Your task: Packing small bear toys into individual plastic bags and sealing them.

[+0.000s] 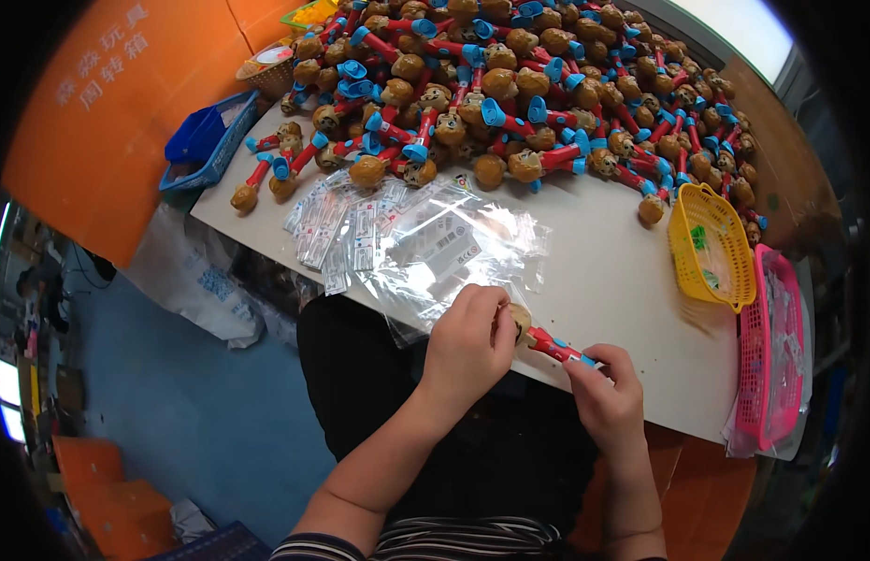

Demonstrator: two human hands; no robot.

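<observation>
A toy with a brown-haired doll head and a red and blue stick handle (pixel 552 345) lies across both my hands above the table's front edge. My left hand (pixel 472 337) is closed around its head end. At the other end, the fingers of my right hand (pixel 607 385) pinch the blue base. Clear plastic bags (pixel 435 238) lie in a flat stack just beyond my left hand. Beside them spread several small printed paper slips (pixel 327 229). A large heap of the same toys (pixel 472 103) covers the far part of the table.
On the right stand a yellow basket (pixel 680 245) with small green items and a pink basket (pixel 753 374) holding clear packets. A blue basket (pixel 231 145) sits at the table's left edge by an orange panel (pixel 98 140). The white tabletop (pixel 603 280) shows between heap and hands.
</observation>
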